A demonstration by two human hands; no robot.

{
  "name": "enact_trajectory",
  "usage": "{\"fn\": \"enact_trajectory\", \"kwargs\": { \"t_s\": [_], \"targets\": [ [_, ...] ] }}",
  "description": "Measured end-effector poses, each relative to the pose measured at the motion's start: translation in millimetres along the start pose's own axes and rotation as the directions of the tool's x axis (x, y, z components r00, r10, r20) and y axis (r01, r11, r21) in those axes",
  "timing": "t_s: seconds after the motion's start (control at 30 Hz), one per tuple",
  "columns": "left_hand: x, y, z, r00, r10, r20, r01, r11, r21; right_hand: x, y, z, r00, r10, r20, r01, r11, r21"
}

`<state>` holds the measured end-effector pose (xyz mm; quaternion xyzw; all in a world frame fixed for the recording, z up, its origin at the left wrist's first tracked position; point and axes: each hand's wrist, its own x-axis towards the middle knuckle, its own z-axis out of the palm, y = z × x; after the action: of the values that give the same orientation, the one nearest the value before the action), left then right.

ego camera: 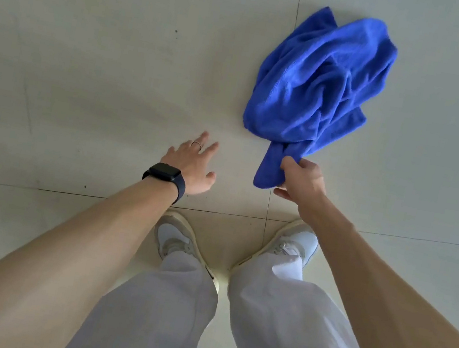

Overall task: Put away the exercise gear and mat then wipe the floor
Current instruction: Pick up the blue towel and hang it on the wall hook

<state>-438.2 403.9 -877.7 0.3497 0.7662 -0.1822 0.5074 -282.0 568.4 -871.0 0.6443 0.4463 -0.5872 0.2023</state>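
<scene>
The blue cloth [321,79] lies crumpled on the pale tiled floor [89,57], in front of the feet & to the right. The right hand [302,180] grips its near corner. The left hand [193,164] is spread, holding nothing, w/ a dark watch [166,179] on the wrist. White sneakers [177,238] stand below.

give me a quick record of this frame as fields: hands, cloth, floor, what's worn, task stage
left hand: left hand open, fingers spread, holds nothing
right hand: right hand grips one end of the blue cloth
cloth: bunched, spread ahead of the right hand; whether it touches the floor cannot be told
floor: pale floor tiles with dark specks
worn: black wristwatch and ring on left; light shoes
task stage: wiping stage; no gear or mat in view
</scene>
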Motion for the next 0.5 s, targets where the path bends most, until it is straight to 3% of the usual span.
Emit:
{"fn": "enact_trajectory", "kwargs": {
  "t_s": [0.2,0.33,0.5],
  "targets": [
    [-117,32,-67,0.992,0.050,-0.114,-0.059,0.995,-0.075,-142,-17,-44,0.999,-0.010,-0.044,0.015,0.994,0.111],
    [-219,57,-131,0.982,0.100,-0.163,-0.110,0.993,-0.052,-269,-52,-92,0.993,-0.112,-0.046,0.117,0.984,0.134],
    [-347,103,-208,0.919,0.299,-0.256,-0.314,0.949,-0.022,-426,-107,-158,0.962,-0.259,-0.082,0.266,0.959,0.096]
  ]
}}
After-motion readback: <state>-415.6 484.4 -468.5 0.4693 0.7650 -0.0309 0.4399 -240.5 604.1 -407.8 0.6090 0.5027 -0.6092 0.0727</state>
